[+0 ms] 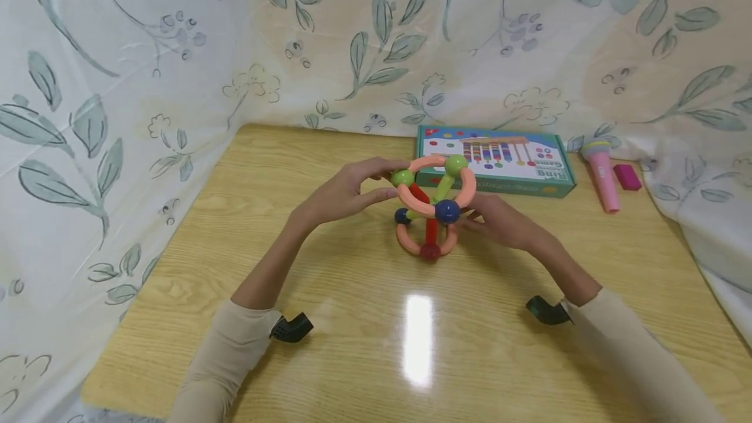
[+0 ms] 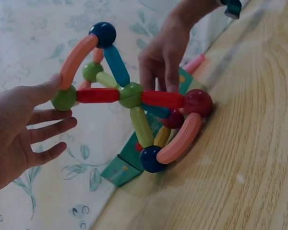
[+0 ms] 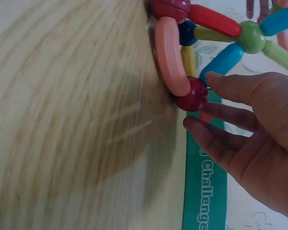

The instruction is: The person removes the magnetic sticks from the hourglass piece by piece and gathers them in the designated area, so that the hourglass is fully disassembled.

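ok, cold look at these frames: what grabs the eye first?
The ball-and-rod toy structure in bright colours, standing mid-table on the wooden table, with the left hand touching its green ball and the right hand at its far side. Behind it, a teal game box lies by the leaf-print cloth, with a pink toy microphone to its right.
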`<action>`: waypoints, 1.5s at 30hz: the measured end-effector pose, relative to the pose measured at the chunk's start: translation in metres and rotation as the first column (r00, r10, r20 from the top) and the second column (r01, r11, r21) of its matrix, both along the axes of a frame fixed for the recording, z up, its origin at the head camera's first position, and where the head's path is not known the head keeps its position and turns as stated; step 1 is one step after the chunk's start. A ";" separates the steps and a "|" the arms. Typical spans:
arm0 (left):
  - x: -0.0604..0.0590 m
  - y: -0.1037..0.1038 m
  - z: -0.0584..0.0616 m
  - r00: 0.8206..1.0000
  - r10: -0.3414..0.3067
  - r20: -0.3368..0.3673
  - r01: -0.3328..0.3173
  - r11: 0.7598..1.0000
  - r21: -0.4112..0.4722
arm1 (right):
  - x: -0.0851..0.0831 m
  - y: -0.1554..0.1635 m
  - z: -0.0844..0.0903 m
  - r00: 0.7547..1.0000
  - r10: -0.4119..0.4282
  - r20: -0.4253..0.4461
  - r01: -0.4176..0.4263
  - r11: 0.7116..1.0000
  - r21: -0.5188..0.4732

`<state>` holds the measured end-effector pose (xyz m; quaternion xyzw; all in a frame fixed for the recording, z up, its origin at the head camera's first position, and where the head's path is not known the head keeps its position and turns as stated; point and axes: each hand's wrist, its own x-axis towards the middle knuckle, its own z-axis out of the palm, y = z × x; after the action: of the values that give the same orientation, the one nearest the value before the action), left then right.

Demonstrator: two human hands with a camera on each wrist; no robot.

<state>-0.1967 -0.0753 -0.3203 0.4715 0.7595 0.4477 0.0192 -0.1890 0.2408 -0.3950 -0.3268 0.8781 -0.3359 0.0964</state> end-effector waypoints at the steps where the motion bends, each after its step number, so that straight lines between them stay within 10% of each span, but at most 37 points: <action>1: 0.000 0.000 0.000 1.000 -0.002 -0.002 0.002 1.000 0.004 | -0.002 -0.001 -0.002 1.000 0.012 -0.003 -0.012 1.000 -0.006; 12: -0.006 0.003 -0.003 1.000 -0.024 0.006 0.024 1.000 -0.016 | -0.010 -0.008 -0.015 0.996 0.077 0.036 -0.072 0.989 -0.130; 22: -0.003 0.003 0.003 0.998 -0.055 -0.011 0.055 0.998 0.030 | -0.012 -0.011 -0.009 0.994 0.069 -0.080 -0.069 0.998 0.001; 28: -0.004 0.005 0.004 0.997 -0.069 -0.035 0.070 0.997 0.020 | -0.005 -0.003 0.022 0.983 -0.094 -0.160 0.088 0.995 -0.044; 34: -0.003 0.006 0.008 0.997 -0.069 -0.029 0.069 0.998 -0.014 | 0.009 -0.011 0.075 0.898 -0.300 -0.322 0.248 0.949 -0.192; 45: -0.004 0.008 0.018 0.998 -0.059 -0.022 0.057 0.995 -0.078 | 0.020 -0.055 0.109 0.883 -0.033 -0.468 0.128 0.977 0.173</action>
<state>-0.2007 -0.0670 -0.3027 0.4976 0.7624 0.4116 0.0408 -0.1695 0.1860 -0.2859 -0.3491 0.9177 -0.1625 -0.0976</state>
